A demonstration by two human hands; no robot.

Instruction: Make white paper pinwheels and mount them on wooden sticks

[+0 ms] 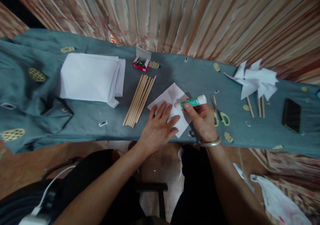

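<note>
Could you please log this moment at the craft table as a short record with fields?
Left hand: flat on the white paper square
Right hand: holds a green glue stick against the square
Beside left hand: wooden sticks
Beside right hand: scissors
Far right: paper pinwheels, phone
Surface: blue-grey cloth

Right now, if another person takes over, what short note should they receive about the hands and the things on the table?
Left hand: flat on the paper square, pressing it to the cloth.
Right hand: holds the glue stick, its tip on the square.
Nearby: sticks left of the square, scissors right of it, paper stack far left, pin box behind.
Done: finished pinwheels lie at right.
Left: this square is flat and unfolded, with no stick on it.
</note>
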